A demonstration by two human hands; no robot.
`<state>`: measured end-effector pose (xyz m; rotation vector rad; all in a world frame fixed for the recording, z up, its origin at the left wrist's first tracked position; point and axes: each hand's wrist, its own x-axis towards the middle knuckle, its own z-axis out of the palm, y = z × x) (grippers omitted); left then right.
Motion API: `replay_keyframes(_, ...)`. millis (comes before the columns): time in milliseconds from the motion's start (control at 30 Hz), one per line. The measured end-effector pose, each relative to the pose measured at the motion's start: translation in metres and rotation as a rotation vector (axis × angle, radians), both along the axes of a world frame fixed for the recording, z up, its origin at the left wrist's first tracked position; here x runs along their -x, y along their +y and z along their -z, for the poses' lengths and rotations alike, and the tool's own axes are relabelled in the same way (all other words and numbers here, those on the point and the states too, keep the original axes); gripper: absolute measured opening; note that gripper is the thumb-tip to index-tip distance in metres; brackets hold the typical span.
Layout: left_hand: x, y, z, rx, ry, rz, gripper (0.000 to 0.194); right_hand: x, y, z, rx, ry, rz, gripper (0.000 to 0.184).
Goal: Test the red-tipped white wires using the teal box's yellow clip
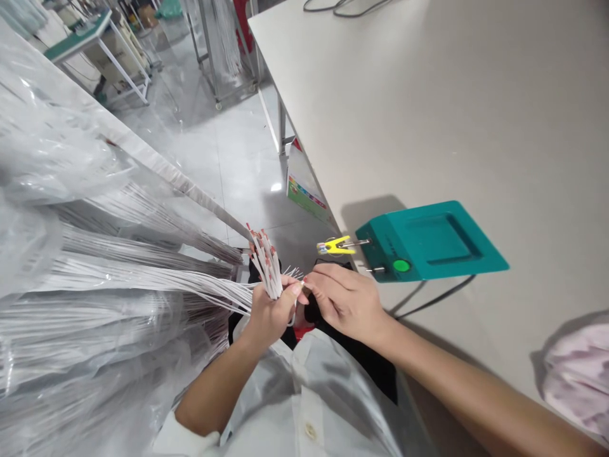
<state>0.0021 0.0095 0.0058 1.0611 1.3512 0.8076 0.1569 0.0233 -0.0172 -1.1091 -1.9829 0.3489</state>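
The left hand (269, 311) grips a bundle of white wires (264, 260) with red tips, while the right hand (345, 298) pinches one wire from it. The yellow clip (335, 245) on the teal tester (428, 241) on the counter (451, 108) holds nothing, so most of the bundle seems left to do.

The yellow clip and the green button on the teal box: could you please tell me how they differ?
The yellow clip sticks out sideways past the teal box on a metal prong; the green button sits flush in the box's front face. The clip is long and forked, the button round. Both are on the same front face, near the right hand.
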Motion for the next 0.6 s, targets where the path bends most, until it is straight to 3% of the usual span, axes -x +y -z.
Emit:
replay_keyframes(100,-0.001,-0.001,0.004,0.004,-0.004,-0.024,0.026,-0.007,0.001,0.006,-0.085,-0.163,-0.025,0.025)
replay_keyframes(200,0.000,-0.001,0.006,0.026,-0.070,-0.051,0.027,-0.013,0.002,0.007,-0.041,-0.225,-0.072,0.026)
replay_keyframes(267,0.000,0.000,0.007,0.026,-0.106,-0.077,0.027,-0.013,0.001,0.003,0.048,-0.164,-0.037,0.023)
replay_keyframes(433,0.000,0.001,0.005,0.013,-0.086,-0.055,0.025,-0.003,-0.001,-0.007,0.383,0.269,-0.016,0.019)
replay_keyframes(500,0.001,0.002,0.005,0.011,-0.054,-0.002,0.025,0.000,0.000,-0.009,0.381,0.300,-0.048,0.015)
replay_keyframes(600,0.001,0.003,0.008,0.015,0.000,0.078,0.022,-0.001,0.002,-0.009,0.245,0.173,-0.065,0.017)
